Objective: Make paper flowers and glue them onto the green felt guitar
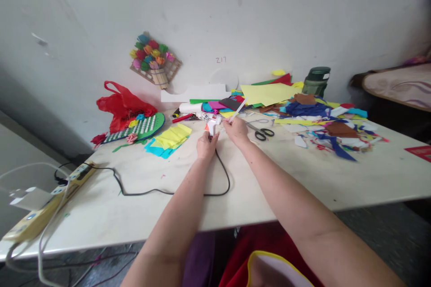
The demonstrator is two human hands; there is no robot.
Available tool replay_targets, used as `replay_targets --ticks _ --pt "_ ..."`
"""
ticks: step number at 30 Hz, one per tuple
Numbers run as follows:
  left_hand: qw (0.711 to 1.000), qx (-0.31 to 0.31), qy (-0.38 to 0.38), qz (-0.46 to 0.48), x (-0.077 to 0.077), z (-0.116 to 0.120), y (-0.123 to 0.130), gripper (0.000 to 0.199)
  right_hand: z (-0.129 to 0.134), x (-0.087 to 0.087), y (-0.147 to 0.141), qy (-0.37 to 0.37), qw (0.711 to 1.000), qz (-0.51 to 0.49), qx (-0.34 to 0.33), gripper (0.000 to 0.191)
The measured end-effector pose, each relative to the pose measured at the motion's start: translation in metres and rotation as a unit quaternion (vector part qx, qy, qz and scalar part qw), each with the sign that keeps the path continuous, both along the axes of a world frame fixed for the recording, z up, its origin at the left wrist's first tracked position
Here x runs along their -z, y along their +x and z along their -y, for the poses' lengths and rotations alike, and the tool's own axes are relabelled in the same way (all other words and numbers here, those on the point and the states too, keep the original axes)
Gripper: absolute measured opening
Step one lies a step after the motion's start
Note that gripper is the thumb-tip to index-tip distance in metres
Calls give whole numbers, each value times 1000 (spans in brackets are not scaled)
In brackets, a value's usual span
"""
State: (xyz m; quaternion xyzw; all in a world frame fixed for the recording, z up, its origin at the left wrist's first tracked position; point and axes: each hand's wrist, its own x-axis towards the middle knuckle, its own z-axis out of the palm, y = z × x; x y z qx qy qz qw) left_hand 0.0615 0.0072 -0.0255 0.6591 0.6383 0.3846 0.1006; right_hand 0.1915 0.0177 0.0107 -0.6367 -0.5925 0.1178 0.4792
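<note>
My left hand (206, 145) is wrapped round the handle of a white glue gun (212, 126) with an orange part, held low over the middle of the table. A black cord runs from its base. My right hand (236, 131) is closed just to the right of the gun, pinching a thin whitish glue stick (238, 110) that slants up and to the right. The fingertips of that hand are close to the gun; I cannot tell whether they touch it. Right of this hand lie black-handled scissors (263, 133). Yellow paper sheets (173, 136) and blue ones lie left of my left hand.
Paper and felt scraps (336, 130) are heaped at the right, near a dark green bottle (315, 81). A red plastic bag (123, 105) and a green decorated board (148, 128) stand at the back left. A power strip (50, 206) lies along the left edge; the black cord crosses the table front.
</note>
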Motion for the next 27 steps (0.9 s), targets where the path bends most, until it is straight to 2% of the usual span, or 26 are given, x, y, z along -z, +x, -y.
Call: replay_targets --ticks 5,12,18,27 --pt "1000 1 3 -3 0 0 0 34 1 -1 4 29 999 -30 20 23" --pt "1000 14 -5 8 -1 2 1 32 -2 3 9 60 989 -132 12 21" --pt "1000 13 -11 7 -3 2 1 33 -10 9 10 101 968 -227 -21 19" --pt "1000 11 -15 26 -1 -1 -1 34 -10 4 17 131 931 -339 -33 20"
